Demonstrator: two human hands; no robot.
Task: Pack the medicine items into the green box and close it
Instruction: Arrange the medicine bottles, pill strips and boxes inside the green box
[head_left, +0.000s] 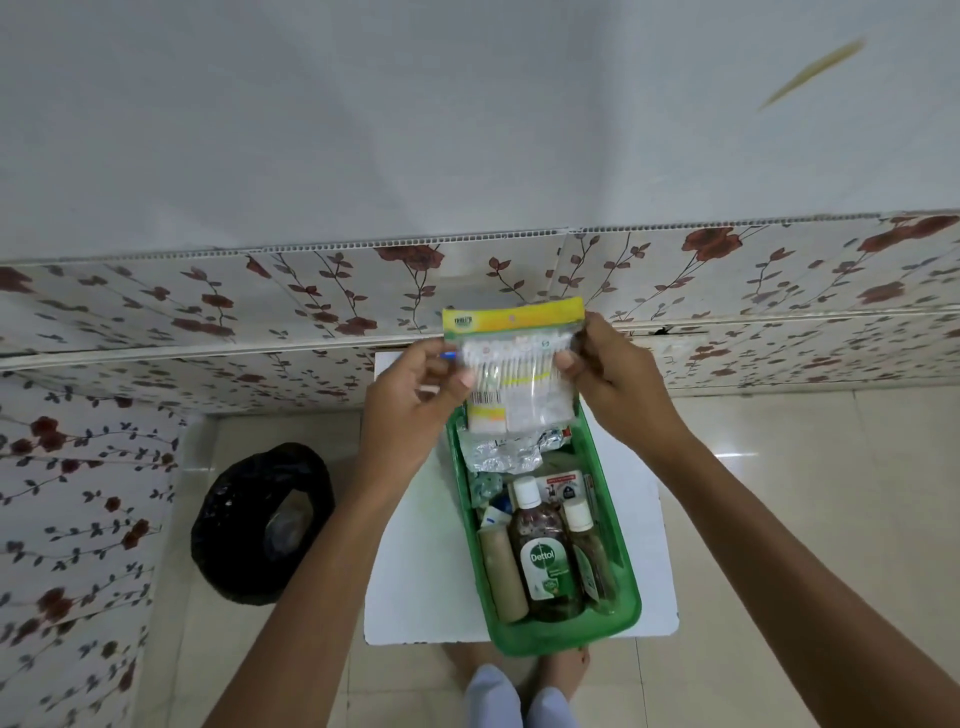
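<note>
A clear packet of cotton swabs (514, 374) with a yellow header hangs upright above the far end of the green box (626, 618). My left hand (415, 410) pinches its left edge and my right hand (608, 374) pinches its right edge. The open green box stands on a small white table (405, 597). Inside lie a Dettol bottle (543, 551), a smaller clear bottle (587, 545), a beige tube (501, 571), silver blister strips (501, 452) and a small white carton (563, 486). No lid is in view.
A black bin lined with a black bag (260, 522) stands on the tiled floor left of the table. Floral-patterned panels (208, 306) run behind and to the left. My feet (519, 691) show below the table's near edge.
</note>
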